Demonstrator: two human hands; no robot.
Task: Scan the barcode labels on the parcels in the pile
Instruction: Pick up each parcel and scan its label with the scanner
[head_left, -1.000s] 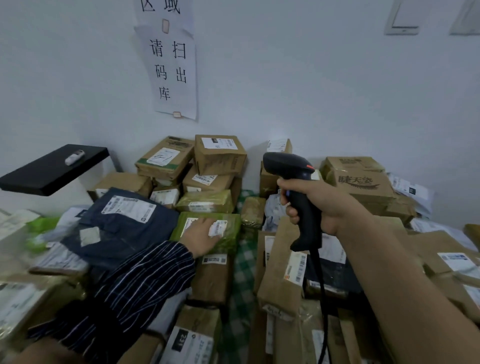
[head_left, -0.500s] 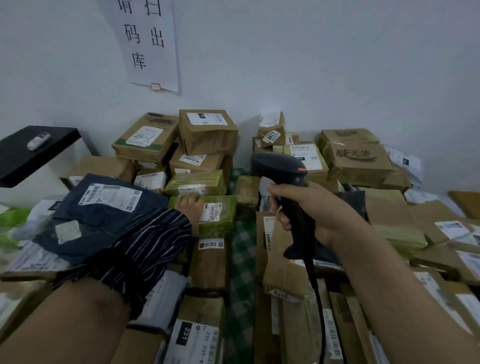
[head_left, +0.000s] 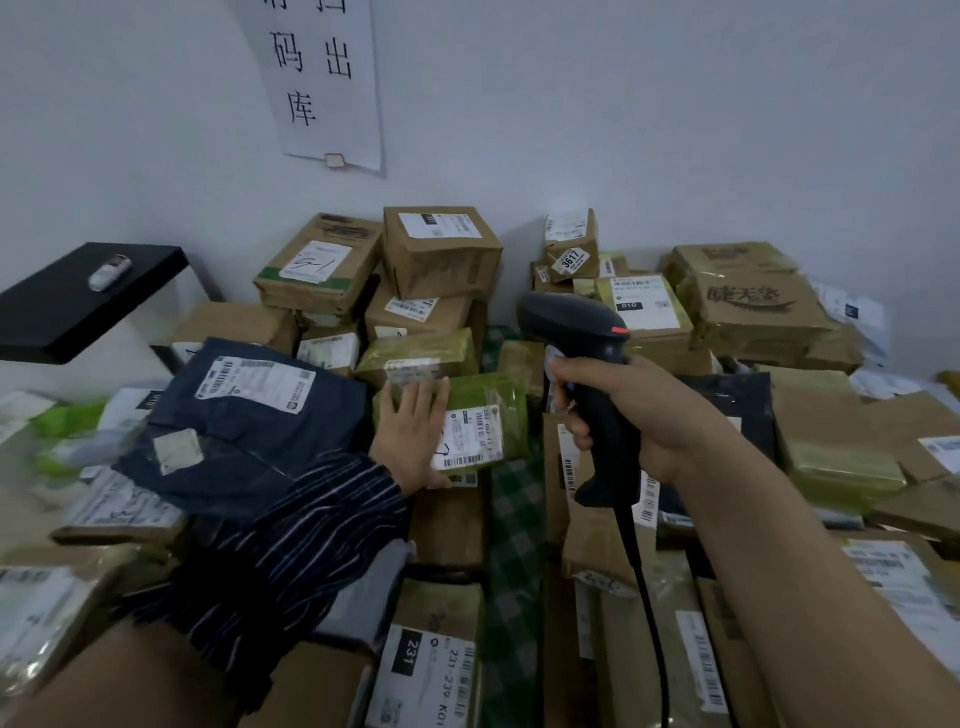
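A pile of cardboard boxes and bagged parcels fills the floor in front of me. My right hand (head_left: 639, 415) grips a black corded barcode scanner (head_left: 587, 364) by its handle, its head pointing left and forward over the pile. My left hand (head_left: 413, 436) rests with straight fingers on a green plastic-wrapped parcel (head_left: 483, 410) in the middle. That parcel's white barcode label (head_left: 470, 439) lies just right of my fingers. Behind it lies a second green parcel (head_left: 415, 353) with a label.
A dark blue bag parcel (head_left: 244, 415) lies left of my left hand. Brown boxes (head_left: 441, 249) are stacked against the white wall, under a paper sign (head_left: 322, 78). A black shelf (head_left: 78, 301) with a small white device juts out at left. Green checked cloth (head_left: 511, 545) shows between parcels.
My left hand has slid left off the green parcel's label, so the label now shows. The scanner has come slightly closer to that parcel. My head has tilted down and moved nearer.
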